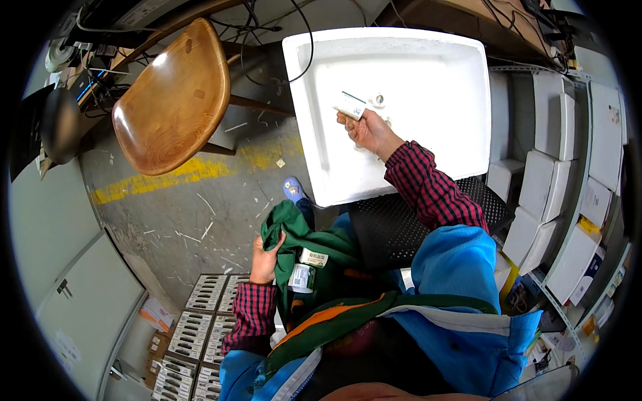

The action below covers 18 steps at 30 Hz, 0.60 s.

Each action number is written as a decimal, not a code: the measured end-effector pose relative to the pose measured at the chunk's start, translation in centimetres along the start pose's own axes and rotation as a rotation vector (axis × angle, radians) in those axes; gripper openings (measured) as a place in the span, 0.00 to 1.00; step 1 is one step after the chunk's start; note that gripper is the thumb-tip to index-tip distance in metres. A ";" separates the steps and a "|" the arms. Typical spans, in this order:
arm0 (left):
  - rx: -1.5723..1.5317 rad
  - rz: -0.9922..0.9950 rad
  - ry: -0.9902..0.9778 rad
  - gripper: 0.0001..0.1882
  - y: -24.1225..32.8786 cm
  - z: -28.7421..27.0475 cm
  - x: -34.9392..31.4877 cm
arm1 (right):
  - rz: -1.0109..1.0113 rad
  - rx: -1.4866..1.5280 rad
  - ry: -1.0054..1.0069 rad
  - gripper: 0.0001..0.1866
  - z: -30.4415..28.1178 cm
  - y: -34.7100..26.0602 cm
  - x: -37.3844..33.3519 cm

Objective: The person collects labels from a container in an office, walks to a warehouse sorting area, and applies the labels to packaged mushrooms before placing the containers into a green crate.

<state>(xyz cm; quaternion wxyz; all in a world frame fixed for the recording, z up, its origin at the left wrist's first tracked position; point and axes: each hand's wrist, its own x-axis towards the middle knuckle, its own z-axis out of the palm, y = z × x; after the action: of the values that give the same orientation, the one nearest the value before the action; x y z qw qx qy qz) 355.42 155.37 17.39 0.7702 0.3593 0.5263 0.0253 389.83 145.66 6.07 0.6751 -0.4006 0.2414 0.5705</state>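
Observation:
My right hand [369, 132] reaches over a large white foam box [461, 120] and holds a small white carton [350, 105] with a green edge. Near that hand, inside the foam box, lies a small round white piece with a dark centre [378, 100]; another pale piece is partly hidden behind the hand. My left hand [266, 259] grips the gathered edge of a green apron [291, 220] over my lap. In the apron's fold rest a second small pale carton [313, 257] and a white labelled tub [301, 278].
A wooden chair [177, 100] stands at far left. Black perforated seating [394, 234] lies under the foam box's near edge. Shelves with white boxes [545, 180] line the right. Stacked trays [197, 294] sit at lower left. Cables [311, 40] hang over the foam box's far left corner.

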 end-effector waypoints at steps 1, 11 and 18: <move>-0.001 -0.007 0.020 0.05 0.2 0.2 0.0 | 0.003 0.004 -0.004 0.19 -0.1 0.1 0.0; 0.014 -0.029 0.043 0.05 -0.3 -0.5 0.5 | 0.033 -0.155 -0.012 0.17 -0.6 0.6 -0.1; -0.034 -0.101 0.019 0.08 0.4 -0.6 2.5 | -0.417 -1.408 -0.723 0.08 6.9 11.5 -13.7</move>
<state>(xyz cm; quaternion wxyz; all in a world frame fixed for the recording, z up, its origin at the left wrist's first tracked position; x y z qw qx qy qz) 356.22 157.03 15.55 0.7717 0.3185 0.5505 -0.0014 374.70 143.72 17.66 0.3936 -0.5588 -0.4854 0.5452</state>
